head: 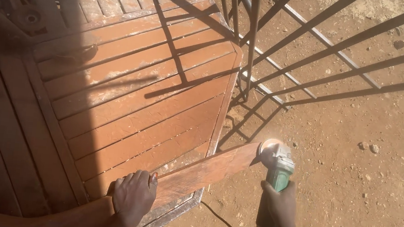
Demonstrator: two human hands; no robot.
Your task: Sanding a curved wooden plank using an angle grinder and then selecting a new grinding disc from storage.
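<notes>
A reddish wooden plank [206, 171] lies across the near corner of a slatted wooden table [130, 86] and juts out over the ground to the right. My left hand [134, 194] presses flat on the plank's near end, pinning it to the table. My right hand [280, 203] grips the green body of an angle grinder [278, 166]. The grinder's round sanding disc [271, 146] meets the plank's far tip. A black cord [223, 221] trails from the tool's rear.
Dusty dirt ground with small stones [368, 146] spreads to the right. A metal bar frame [265, 85] lies on the ground behind the table's corner and casts long shadows. Dark wooden pieces [27, 15] sit at the upper left.
</notes>
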